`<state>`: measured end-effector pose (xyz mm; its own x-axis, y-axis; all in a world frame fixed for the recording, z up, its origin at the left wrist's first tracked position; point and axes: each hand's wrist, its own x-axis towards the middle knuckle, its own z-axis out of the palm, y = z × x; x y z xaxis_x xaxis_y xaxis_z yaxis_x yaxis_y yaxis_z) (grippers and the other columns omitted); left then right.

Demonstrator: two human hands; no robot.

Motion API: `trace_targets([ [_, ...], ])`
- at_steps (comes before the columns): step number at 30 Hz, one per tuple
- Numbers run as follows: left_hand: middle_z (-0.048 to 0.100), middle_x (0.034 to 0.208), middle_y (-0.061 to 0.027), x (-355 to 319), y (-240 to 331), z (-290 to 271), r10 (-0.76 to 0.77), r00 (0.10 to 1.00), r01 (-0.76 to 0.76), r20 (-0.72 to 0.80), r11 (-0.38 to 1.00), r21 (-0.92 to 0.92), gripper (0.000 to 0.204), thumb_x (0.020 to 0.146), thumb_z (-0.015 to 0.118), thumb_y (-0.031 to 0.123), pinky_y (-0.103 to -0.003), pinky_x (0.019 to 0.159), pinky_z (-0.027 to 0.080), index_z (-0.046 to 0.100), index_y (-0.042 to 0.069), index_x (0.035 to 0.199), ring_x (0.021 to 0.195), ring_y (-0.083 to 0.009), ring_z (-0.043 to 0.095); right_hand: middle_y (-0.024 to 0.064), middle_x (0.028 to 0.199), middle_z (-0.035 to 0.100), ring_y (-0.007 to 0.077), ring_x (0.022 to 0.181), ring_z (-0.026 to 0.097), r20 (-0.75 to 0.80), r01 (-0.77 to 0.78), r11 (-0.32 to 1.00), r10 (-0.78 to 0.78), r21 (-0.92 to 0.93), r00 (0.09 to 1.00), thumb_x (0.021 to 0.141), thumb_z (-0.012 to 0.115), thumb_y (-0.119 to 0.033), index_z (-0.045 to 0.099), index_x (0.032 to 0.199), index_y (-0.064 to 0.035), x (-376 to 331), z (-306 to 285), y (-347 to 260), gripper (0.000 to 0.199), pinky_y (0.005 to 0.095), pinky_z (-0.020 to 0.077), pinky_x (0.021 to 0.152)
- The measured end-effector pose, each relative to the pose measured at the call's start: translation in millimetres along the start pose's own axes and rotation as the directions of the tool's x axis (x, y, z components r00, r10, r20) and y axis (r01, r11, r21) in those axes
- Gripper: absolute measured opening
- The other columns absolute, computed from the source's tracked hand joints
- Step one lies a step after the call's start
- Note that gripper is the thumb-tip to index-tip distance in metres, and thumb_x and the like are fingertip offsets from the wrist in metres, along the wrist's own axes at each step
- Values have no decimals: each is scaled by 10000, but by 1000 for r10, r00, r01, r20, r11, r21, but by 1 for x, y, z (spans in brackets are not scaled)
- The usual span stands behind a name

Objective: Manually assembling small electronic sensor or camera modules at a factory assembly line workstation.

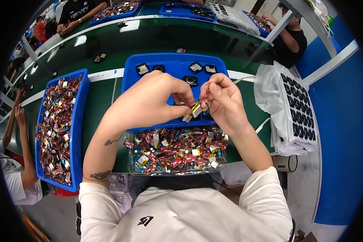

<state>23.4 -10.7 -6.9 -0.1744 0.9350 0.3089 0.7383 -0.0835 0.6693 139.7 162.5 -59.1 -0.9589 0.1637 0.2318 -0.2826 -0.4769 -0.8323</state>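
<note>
Over the front of a blue tray [129, 72], my hands meet around one small wired electronic assembly. Thumb and fingers of my left hand [153, 94] are closed at its silver, yellow-edged battery [196, 109]. My right hand [226, 101] pinches the thin red wired part [207, 93], and a dark piece hangs below those fingers. Behind my hands, several black square housings lie in the tray, one with a round ring [190, 80]. Just below, a clear plastic tray [177, 171] is heaped with similar red boards, batteries and wires.
At left stands a long blue bin [84, 90] full of the same assemblies. To the right, a white tray stack [272, 121] carries rows of black parts. A green conveyor belt [141, 40] runs beyond a white rail, with other people [290, 44] working across it.
</note>
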Motion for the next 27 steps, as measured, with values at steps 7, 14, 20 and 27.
trace_targets([
  [7,660,693,-99,2,3,-1,-108,989,102,-102,993,-64,112,735,673,44,-264,632,495,655,-30,817,664,-145,643,60,857,627,125,724,620,-66,26,983,-39,-182,997,925,592,-143,533,1009,-41,-1,-3,4,145,254,513,652],
  [14,661,699,-97,2,6,-3,-99,982,87,-159,993,-81,93,731,665,33,-252,619,488,656,-29,800,647,-141,634,64,845,627,132,727,622,-60,20,1000,-20,3,998,926,590,-140,534,1007,-37,0,-5,1,143,260,516,651],
  [20,657,702,-100,-2,6,-3,-7,995,6,-104,1000,-9,99,689,683,32,-261,632,485,667,-9,778,670,-158,630,73,852,627,142,734,622,8,70,995,-70,-68,998,923,593,-132,529,1011,-36,0,-7,2,145,261,516,668],
  [27,664,732,-88,-1,12,-4,-20,996,10,-89,994,-108,111,686,682,30,-256,660,483,669,-13,788,687,-151,628,100,869,622,157,775,614,120,94,995,-91,-21,989,924,590,-128,514,1016,-43,-3,-6,4,146,281,509,720],
])
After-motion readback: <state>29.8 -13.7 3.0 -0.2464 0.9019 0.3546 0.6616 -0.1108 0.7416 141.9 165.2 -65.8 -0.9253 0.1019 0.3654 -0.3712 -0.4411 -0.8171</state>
